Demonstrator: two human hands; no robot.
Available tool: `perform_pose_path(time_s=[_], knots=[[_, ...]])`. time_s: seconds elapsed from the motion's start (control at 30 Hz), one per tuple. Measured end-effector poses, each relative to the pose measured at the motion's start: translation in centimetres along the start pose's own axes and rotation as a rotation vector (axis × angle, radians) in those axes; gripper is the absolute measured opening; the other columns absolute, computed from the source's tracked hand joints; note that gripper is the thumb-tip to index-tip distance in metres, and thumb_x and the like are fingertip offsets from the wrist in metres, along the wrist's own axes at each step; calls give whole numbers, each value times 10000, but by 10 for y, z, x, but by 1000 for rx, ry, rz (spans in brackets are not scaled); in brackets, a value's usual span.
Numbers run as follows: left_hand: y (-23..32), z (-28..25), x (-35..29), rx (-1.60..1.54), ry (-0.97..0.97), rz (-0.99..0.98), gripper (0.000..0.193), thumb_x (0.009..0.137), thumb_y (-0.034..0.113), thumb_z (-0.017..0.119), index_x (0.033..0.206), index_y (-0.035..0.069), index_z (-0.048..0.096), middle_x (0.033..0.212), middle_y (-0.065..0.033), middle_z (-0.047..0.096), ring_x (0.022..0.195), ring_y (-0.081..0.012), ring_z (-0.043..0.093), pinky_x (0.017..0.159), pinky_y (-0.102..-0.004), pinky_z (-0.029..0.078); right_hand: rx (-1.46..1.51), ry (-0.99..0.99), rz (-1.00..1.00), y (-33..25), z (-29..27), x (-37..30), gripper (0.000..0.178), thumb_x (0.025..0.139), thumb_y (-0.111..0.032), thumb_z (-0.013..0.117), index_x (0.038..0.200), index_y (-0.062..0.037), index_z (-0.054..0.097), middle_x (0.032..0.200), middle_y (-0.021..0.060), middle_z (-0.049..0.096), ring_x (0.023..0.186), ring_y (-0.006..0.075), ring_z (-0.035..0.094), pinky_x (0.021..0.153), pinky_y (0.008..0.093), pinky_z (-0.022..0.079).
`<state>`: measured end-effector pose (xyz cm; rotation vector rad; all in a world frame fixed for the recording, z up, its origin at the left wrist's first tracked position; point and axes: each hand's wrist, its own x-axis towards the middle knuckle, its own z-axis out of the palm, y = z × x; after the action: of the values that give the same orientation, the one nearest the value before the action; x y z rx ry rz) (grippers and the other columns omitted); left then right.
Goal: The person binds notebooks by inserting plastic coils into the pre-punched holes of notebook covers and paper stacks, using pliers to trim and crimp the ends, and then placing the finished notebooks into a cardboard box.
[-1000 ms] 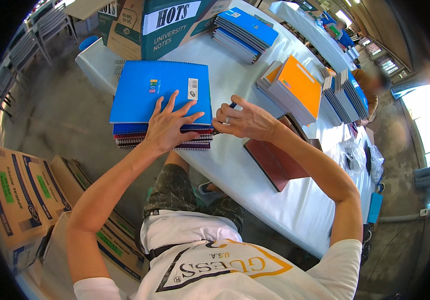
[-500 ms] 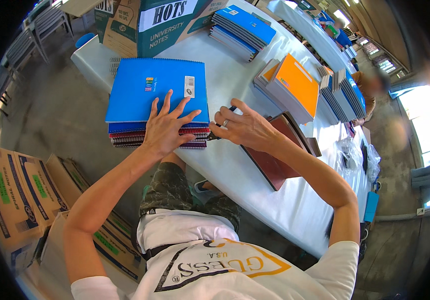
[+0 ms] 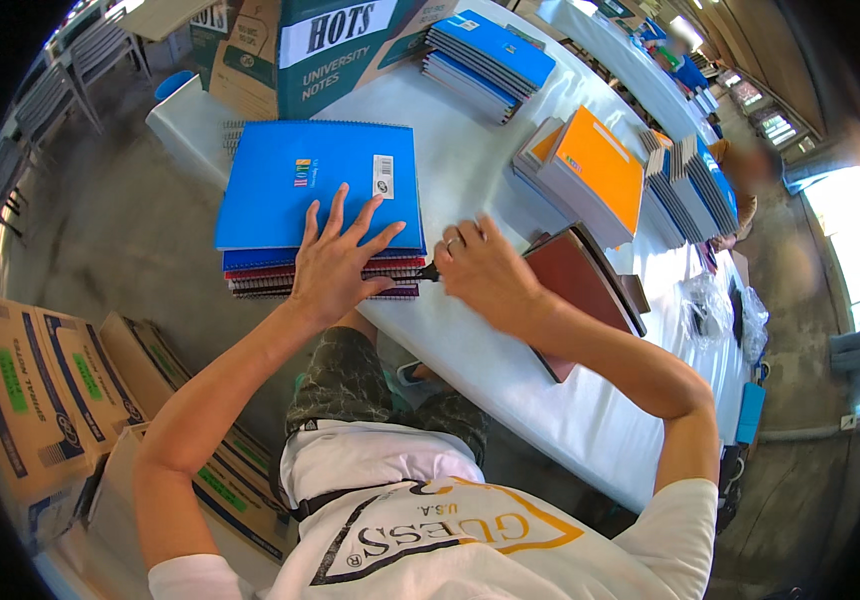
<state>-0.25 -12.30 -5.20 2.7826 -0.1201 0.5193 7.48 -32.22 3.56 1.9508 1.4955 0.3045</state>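
Note:
A stack of spiral notebooks (image 3: 275, 185) stands at the near left edge of the table, blue cover on top and dark blue, red and purple ones beneath. My left hand (image 3: 335, 255) lies on the top cover with its fingers spread. Beside the stack's right edge, my right hand (image 3: 490, 275) is closed around a slim black tool (image 3: 429, 272). The tool's dark tip meets the spiral bindings at the stack's lower right corner; most of it is hidden in my fist, so its kind is unclear. Right of that hand lie brown-covered books (image 3: 575, 275).
Behind the stack is a green and white carton (image 3: 335, 75). More blue notebooks (image 3: 490, 50), orange notebooks (image 3: 590, 165) and another blue pile (image 3: 695, 190) stand on the silvery table (image 3: 430, 335). Cardboard boxes (image 3: 40, 390) sit at lower left. A person is at the far right.
My right hand has turned over around the tool, its back now facing up more. The left hand stays on the top notebook. The whole view has shifted slightly.

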Motion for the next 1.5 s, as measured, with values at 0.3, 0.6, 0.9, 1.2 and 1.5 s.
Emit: perform_pose_path(time_s=[0.3,0.6,0.9,1.2,1.5], knots=[[3,2,-1,20,-50,-30,890,643,375,852,1435,355,447,1571,-5,280,1461,-373,174,1155,-602,183,-129,496,-352,31,40,14,266,810,-266,722,1044,-207,611,920,-104,623,1115,84,486,1104,359,280],[1,3,-1,35,-80,-41,927,632,380,856,1451,359,421,1572,10,282,1465,-358,172,1166,-590,175,-98,215,-118,1,28,6,222,767,-214,684,954,-99,650,888,-19,588,938,171,544,746,341,434],[13,4,-13,43,2,56,927,614,336,865,1442,283,454,1572,-31,278,1469,-354,167,1151,-611,189,83,283,-229,16,13,-1,279,807,-258,714,1066,-167,664,1039,-18,635,1151,138,511,1057,425,320],[14,3,-12,17,-30,35,944,619,318,859,1456,320,423,1581,-16,255,1467,-345,175,1159,-599,196,-154,454,-354,8,40,8,247,828,-275,691,1040,-192,595,967,-71,614,1091,109,502,1024,374,318],[9,8,-13,42,-9,76,914,650,330,826,1464,336,411,1581,-36,261,1456,-358,207,1148,-603,213,24,-163,155,-56,0,-8,257,784,-260,666,902,-31,675,870,66,619,858,250,607,725,379,467]])
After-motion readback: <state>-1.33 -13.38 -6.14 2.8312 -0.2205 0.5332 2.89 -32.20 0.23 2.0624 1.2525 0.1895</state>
